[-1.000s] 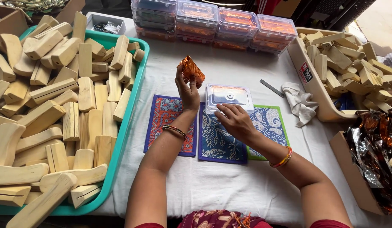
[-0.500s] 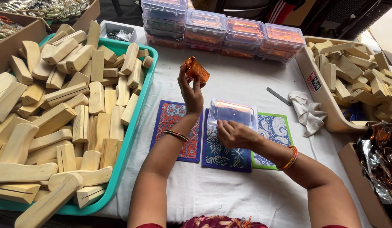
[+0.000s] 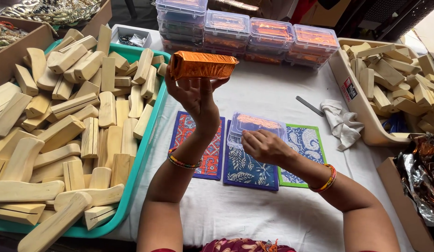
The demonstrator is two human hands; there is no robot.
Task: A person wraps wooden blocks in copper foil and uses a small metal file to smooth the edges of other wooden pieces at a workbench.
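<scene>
My left hand (image 3: 194, 95) is raised above the table and holds an orange foil-wrapped block (image 3: 201, 65) flat across its fingertips. My right hand (image 3: 263, 147) rests on a clear plastic box (image 3: 254, 127) with orange contents, fingers on its near edge. The box sits on three patterned mats: a red and blue one (image 3: 212, 154), a dark blue one (image 3: 249, 172) and a green-edged one (image 3: 310, 144). Both wrists wear bangles.
A teal tray (image 3: 141, 161) heaped with pale wooden pieces fills the left. Stacked clear boxes (image 3: 245, 32) stand at the back. A cardboard box of wooden pieces (image 3: 399, 79) is at right, with a white cloth (image 3: 340, 122) and a metal file (image 3: 309, 106) beside it. Foil sheets (image 3: 424, 172) lie at far right.
My left hand has lifted the orange wrapped block higher and turned it sideways. My right hand stays on the clear box. The view has moved closer.
</scene>
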